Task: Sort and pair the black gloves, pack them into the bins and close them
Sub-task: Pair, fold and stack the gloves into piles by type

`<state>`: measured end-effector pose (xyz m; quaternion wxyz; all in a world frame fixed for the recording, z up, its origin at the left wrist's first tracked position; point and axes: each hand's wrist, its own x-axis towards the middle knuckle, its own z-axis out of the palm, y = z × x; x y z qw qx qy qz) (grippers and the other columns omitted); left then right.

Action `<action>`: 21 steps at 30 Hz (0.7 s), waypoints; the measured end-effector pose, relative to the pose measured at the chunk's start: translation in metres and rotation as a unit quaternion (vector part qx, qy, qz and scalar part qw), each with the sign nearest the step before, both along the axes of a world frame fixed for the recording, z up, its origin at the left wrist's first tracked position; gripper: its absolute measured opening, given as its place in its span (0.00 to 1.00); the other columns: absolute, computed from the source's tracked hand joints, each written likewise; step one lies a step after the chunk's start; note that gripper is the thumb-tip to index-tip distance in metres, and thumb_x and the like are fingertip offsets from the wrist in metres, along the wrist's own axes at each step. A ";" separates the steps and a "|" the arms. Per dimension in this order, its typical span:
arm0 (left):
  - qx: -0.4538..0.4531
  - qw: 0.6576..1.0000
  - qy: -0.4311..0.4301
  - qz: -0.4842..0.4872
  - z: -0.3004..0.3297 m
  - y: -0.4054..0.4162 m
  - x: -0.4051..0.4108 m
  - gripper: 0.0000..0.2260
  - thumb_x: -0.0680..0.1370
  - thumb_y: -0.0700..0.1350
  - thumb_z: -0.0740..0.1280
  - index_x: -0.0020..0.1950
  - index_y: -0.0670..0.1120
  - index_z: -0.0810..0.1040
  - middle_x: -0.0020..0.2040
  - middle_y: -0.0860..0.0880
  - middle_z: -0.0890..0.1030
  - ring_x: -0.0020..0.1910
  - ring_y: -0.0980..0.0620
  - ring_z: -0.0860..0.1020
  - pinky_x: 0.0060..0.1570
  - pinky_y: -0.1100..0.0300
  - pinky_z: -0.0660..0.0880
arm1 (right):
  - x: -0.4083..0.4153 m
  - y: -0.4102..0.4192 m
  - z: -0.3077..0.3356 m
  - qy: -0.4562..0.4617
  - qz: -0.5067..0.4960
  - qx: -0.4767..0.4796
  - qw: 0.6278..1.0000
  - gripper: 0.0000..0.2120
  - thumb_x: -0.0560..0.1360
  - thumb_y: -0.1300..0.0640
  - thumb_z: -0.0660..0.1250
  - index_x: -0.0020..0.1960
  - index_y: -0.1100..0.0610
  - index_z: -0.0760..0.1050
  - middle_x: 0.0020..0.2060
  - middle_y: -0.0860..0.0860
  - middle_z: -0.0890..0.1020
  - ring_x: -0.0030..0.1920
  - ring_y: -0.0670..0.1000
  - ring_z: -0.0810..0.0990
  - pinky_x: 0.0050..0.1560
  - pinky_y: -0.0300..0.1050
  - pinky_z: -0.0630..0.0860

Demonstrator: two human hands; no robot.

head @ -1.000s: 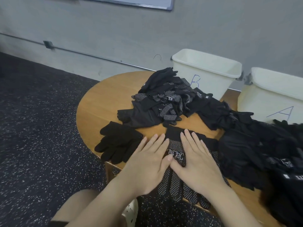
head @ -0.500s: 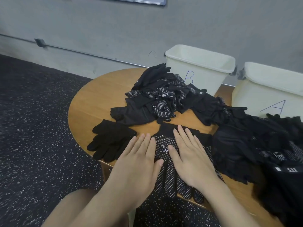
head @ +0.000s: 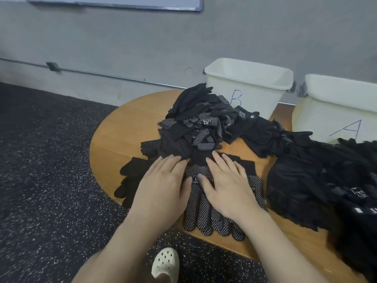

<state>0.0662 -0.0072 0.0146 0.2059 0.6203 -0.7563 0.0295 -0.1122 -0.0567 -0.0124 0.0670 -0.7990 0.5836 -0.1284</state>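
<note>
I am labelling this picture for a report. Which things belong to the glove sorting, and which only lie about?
For the job:
dotted gloves under both hands
plain gloves
glove pile
bin B
bin A

Only lying about:
whiteboard
wall pipe
white shoe

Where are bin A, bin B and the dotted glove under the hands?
bin A (head: 326, 121), head view, front wall left of its letter.
bin B (head: 263, 101), head view, front wall.
dotted glove (head: 206, 217), head view, its fingers.
</note>
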 end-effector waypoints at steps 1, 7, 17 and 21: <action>0.005 1.000 0.010 0.017 0.002 -0.008 0.005 0.18 0.82 0.48 0.67 0.69 0.42 0.79 0.68 0.45 0.80 0.70 0.46 0.77 0.76 0.53 0.62 | 0.002 -0.003 0.004 0.003 -0.001 -0.031 1.000 0.30 0.84 0.36 0.48 0.79 0.50 0.66 0.81 0.46 0.63 0.81 0.48 0.55 0.80 0.51 0.44; 0.032 0.992 0.074 0.096 -0.010 -0.033 0.028 0.21 0.84 0.48 0.64 0.77 0.43 0.72 0.77 0.45 0.72 0.78 0.46 0.67 0.79 0.52 0.59 | 0.020 -0.034 0.026 -0.071 0.065 -0.078 0.992 0.14 0.81 0.46 0.66 0.65 0.48 0.79 0.61 0.41 0.77 0.66 0.46 0.72 0.71 0.46 0.59; 0.048 0.987 0.058 0.144 -0.034 -0.026 0.039 0.31 0.84 0.59 0.54 0.84 0.46 0.54 0.84 0.48 0.58 0.83 0.50 0.55 0.79 0.59 0.47 | 0.071 -0.058 0.020 -0.032 0.099 -0.055 0.993 0.16 0.80 0.48 0.68 0.67 0.46 0.78 0.63 0.42 0.78 0.65 0.47 0.71 0.70 0.49 0.61; 0.049 0.987 0.075 0.134 -0.035 -0.025 0.040 0.32 0.84 0.58 0.56 0.85 0.46 0.52 0.84 0.48 0.57 0.83 0.51 0.53 0.81 0.57 0.49 | 0.078 -0.061 0.015 -0.038 0.074 -0.075 0.994 0.10 0.81 0.52 0.66 0.60 0.47 0.82 0.58 0.42 0.81 0.61 0.48 0.74 0.65 0.49 0.64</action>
